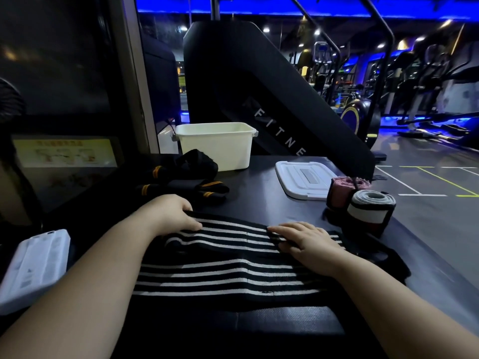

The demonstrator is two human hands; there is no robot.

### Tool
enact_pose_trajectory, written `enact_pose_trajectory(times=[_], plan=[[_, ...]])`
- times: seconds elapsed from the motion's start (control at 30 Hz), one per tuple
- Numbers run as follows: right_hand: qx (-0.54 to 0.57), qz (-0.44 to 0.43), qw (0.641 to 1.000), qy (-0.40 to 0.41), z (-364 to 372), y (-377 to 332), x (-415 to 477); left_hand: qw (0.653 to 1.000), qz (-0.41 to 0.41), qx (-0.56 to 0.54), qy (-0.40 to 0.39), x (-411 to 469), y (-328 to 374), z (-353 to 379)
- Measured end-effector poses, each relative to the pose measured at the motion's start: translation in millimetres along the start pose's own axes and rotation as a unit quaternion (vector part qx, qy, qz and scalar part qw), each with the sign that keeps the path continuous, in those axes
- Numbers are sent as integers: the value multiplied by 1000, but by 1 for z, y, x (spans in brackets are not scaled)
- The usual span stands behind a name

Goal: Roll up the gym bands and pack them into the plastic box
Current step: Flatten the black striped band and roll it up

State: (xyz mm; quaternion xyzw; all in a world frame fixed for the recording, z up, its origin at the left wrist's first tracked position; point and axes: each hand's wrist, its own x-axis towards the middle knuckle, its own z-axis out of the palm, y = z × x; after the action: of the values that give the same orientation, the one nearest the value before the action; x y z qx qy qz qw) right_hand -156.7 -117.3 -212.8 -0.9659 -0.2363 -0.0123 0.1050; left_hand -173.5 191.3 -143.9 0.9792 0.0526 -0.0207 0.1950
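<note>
My left hand point(171, 216) pinches the far edge of the striped band point(228, 257), and my right hand point(308, 239) presses flat on it. The band lies on my side of the plastic box point(215, 143), its long axis crosswise. I judge the roll starts at the left hand's end.

Left hand point(174, 215) grips far edge of striped band point(223, 270) lying flat on dark table point(259, 189); right hand point(309, 242) rests flat on it, fingers straight. White plastic box point(215, 149) stands behind, lid point(302, 180) off to its right. Rolled grey band point(370, 212) and rolled pink band point(340, 194) stand side by side by the lid.
</note>
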Motion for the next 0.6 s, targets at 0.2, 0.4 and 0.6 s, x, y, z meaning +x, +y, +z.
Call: enact_pose_trajectory(times=[0.2,0.4,0.6], plan=[[0,1,1000,-2,-1,-1,0,998,23,-25,-60,-1,-11,-8],[-24,-12,999,-41,-17,-10,5,996,55,-69,6,-3,-27,26],[14,-58,997,41,-23,-68,18,987,67,-145,-11,-4,-29,28]])
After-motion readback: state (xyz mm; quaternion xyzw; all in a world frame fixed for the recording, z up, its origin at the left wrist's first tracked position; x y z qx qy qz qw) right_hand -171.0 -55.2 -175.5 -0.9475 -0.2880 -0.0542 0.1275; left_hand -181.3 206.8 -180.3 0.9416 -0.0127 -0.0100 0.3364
